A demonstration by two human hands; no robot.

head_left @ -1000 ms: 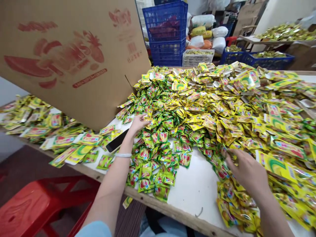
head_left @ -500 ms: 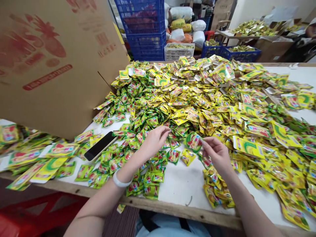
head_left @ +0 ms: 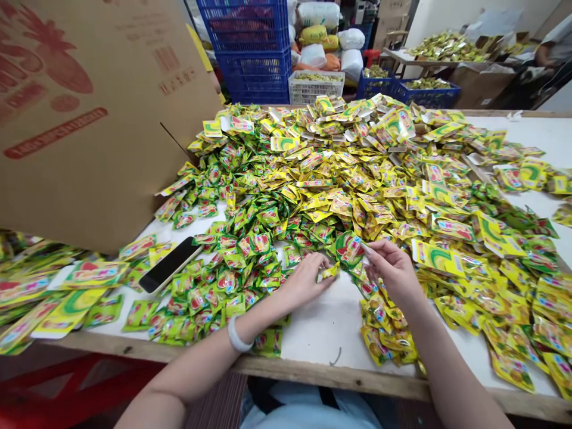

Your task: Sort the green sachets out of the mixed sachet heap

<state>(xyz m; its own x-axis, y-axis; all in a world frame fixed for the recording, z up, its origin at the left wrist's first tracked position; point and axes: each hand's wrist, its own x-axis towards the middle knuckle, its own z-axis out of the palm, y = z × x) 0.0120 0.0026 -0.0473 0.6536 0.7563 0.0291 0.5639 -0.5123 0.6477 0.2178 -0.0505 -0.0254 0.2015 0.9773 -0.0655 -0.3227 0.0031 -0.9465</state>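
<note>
My left hand (head_left: 304, 281) is closed on a small yellow candy packet (head_left: 330, 271), whose end pokes out past the fingertips, low over the white tabletop (head_left: 317, 328). To its right, my right hand (head_left: 397, 271) pinches the edge of a green candy packet (head_left: 349, 250) with a watermelon picture, between thumb and fingers. Green packets (head_left: 227, 280) lie in a heap left of and beyond my left hand. Below my right hand is a small pile of yellow packets (head_left: 386, 333).
A black phone (head_left: 170, 265) lies at left near a large cardboard box (head_left: 102, 137). Mixed packets and flat cartons (head_left: 440, 257) form a big heap across the table. Blue crates (head_left: 254, 53) stand behind. A person's arm (head_left: 544, 55) shows at far right.
My left hand has moved right and down and taken hold of the yellow packet lying on the table. My right hand keeps its pinch on the green packet. The view has shifted slightly.
</note>
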